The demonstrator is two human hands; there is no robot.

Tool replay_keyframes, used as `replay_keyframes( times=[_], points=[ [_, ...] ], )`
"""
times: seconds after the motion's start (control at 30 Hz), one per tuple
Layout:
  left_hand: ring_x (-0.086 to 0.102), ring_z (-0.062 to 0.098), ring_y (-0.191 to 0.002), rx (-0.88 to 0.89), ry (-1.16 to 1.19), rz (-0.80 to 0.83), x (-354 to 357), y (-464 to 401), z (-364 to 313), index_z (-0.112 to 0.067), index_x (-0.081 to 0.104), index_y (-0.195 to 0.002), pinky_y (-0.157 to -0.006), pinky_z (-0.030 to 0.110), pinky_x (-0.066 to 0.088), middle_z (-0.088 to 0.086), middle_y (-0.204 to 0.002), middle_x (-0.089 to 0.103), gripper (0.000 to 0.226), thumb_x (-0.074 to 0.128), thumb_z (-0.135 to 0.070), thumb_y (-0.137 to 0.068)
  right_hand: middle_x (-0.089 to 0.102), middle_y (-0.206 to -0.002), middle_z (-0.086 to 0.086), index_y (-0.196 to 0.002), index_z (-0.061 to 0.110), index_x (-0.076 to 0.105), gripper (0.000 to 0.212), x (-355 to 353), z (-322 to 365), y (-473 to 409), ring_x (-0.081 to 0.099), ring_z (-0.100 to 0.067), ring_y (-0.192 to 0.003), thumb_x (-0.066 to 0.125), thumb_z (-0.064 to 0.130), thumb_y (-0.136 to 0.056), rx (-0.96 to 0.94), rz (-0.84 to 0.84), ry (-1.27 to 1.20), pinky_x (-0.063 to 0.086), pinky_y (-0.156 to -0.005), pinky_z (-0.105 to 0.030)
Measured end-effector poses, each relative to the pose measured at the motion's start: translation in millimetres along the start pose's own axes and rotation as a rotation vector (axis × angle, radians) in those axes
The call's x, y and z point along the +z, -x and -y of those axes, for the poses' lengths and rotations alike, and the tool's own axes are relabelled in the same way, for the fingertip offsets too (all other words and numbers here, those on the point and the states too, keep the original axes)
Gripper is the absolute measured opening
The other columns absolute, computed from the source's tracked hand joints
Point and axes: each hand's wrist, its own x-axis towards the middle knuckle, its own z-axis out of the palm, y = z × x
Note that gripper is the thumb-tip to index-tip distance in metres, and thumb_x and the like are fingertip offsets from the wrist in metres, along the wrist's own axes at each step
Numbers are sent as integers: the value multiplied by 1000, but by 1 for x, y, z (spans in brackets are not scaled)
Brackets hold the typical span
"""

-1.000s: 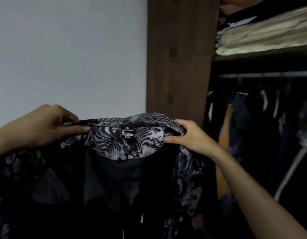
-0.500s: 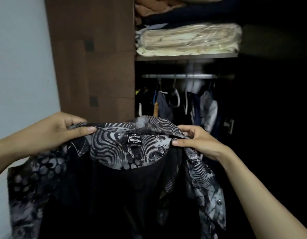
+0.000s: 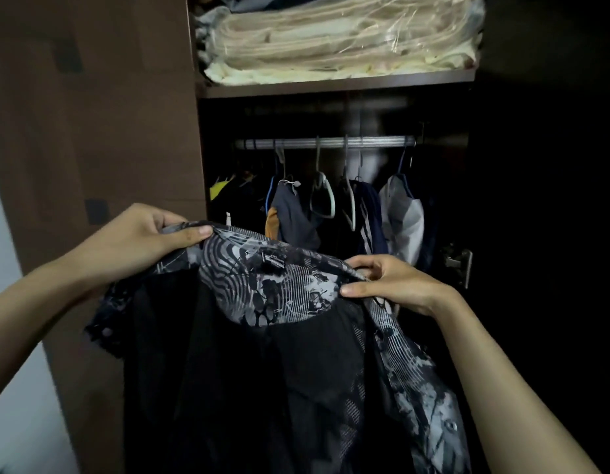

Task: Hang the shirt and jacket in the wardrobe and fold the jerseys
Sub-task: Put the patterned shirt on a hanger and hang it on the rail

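Note:
I hold up a black-and-grey patterned shirt (image 3: 279,292) by its collar, its dark inside facing me and a small label near the collar's middle. My left hand (image 3: 136,244) grips the collar's left end, thumb on top. My right hand (image 3: 392,282) pinches the collar's right end. The shirt hangs down in front of the open wardrobe (image 3: 91,131), below its metal rail (image 3: 331,143). No hanger is visible in the shirt.
Several garments hang on hangers from the rail, with one bare white hanger (image 3: 322,196) among them. A shelf (image 3: 338,84) above holds folded cream bedding in plastic (image 3: 338,39). A brown wardrobe panel stands at the left, a white wall (image 3: 9,388) beyond it.
The view has swung right from the wall until the wardrobe opening is centred. Both hands keep their hold on the collar, and the shirt now hangs nearer the rail.

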Motion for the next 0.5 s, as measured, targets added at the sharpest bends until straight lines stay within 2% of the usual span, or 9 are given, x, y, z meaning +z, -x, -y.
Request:
replay_keyframes(
  times=[0.07,0.13,0.2,0.27,0.33,0.37,0.43,0.47,0.5],
  points=[
    [63,30,-65,-18,-13,-38,5,-25,-5,-10,78,-83,-67,34,39,31,-83,71,51,68,-60,-81,77,-111,-7,-123,21,68,49,-10,2,-16,74,-23,-105,85,26,-77,-35,6,11,56,-99,-33],
    [55,26,-64,-27,-35,-65,9,-47,-10,-9,77,-78,-66,33,37,35,-83,68,49,69,-57,-82,76,-105,-9,-123,20,68,51,-18,8,-32,74,-19,-102,85,28,-75,-102,-12,-32,54,-98,-30],
    [54,23,-63,-25,-57,-96,13,-67,-13,-10,78,-79,-63,27,37,34,-80,68,44,71,-53,-83,72,-96,-10,-122,16,67,49,-21,23,-52,72,-14,-92,83,30,-78,-173,-80,-76,55,-88,-26],
    [50,14,-55,-27,-106,-104,23,-83,-15,-13,78,-71,-50,20,33,23,-62,64,38,72,-48,-84,69,-95,-8,-119,12,64,45,-21,41,-83,68,-17,-88,82,32,-83,-236,-247,-86,55,-81,-32],
    [36,7,-42,-10,-203,-79,37,-97,-16,-14,60,-50,-45,21,27,3,-46,45,48,72,-45,-85,68,-104,-8,-117,11,59,48,-18,61,-124,66,-20,-97,78,41,-86,-257,-489,31,54,-88,-37],
    [30,7,-40,5,-273,-71,44,-103,-15,-12,46,-48,-46,23,25,-1,-45,36,56,71,-45,-86,66,-116,-12,-122,9,54,55,-17,72,-146,64,-25,-108,74,47,-88,-227,-580,139,51,-94,-38],
    [27,9,-39,40,-401,-75,53,-112,-11,-13,36,-49,-45,25,25,-3,-45,30,61,70,-47,-87,51,-143,-21,-142,-1,36,80,-15,89,-186,52,-35,-131,67,54,-91,-61,-626,323,44,-103,-38],
    [28,10,-38,53,-440,-71,56,-116,-7,-13,35,-50,-43,24,25,-3,-45,30,62,70,-47,-87,46,-148,-22,-146,-4,29,88,-15,91,-207,48,-37,-135,67,54,-91,38,-627,380,43,-105,-39],
    [28,11,-38,65,-466,-68,58,-118,-4,-14,34,-50,-43,23,25,-2,-45,31,62,70,-47,-88,48,-147,-21,-147,-5,29,89,-17,91,-227,51,-37,-133,68,52,-91,108,-623,398,45,-101,-39]
  ],
)
